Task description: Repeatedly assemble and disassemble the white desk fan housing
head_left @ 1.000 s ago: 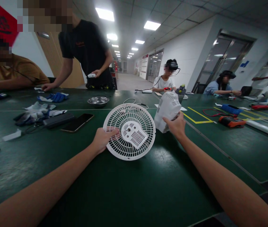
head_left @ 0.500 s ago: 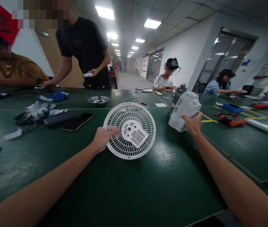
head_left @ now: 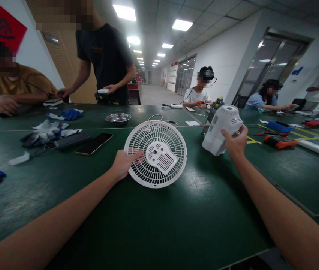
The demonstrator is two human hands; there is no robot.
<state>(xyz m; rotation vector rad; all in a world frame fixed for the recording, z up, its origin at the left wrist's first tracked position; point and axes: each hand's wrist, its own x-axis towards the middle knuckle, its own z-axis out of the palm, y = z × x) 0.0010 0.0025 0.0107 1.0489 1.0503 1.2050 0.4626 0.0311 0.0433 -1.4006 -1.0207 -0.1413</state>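
The left hand (head_left: pixel 124 163) is gripping a round white fan grille (head_left: pixel 162 158) by its left edge, with the thumb pressing on the near face and the other fingers showing behind the slats, so they are clamping the rim between them. The grille is leaning at a tilt over the middle of the green counter (head_left: pixel 153 221), its slotted center plate facing the wearer; whether its lower edge is touching the surface cannot be told. The right hand (head_left: pixel 236 142) is holding a white plastic housing (head_left: pixel 218 129) well apart from the grille, on its right, with the thumb lying against the near side and the fingers wrapping around the right side, closing on it. The housing is standing at a slant, partly covering a bottle (head_left: pixel 218 102) behind it. A thin cable (head_left: pixel 156 116) is looping out behind the grille, and a metal bowl (head_left: pixel 118 118) is sitting beyond it to the left. Nearer the left hand, a phone (head_left: pixel 95 144) is lying beside a dark case (head_left: pixel 72 141), while an orange-and-black meter (head_left: pixel 280 141) is resting to the right of the right hand. Across the counter, a person in a dark shirt (head_left: pixel 104 60) is holding a small white object (head_left: pixel 103 91).
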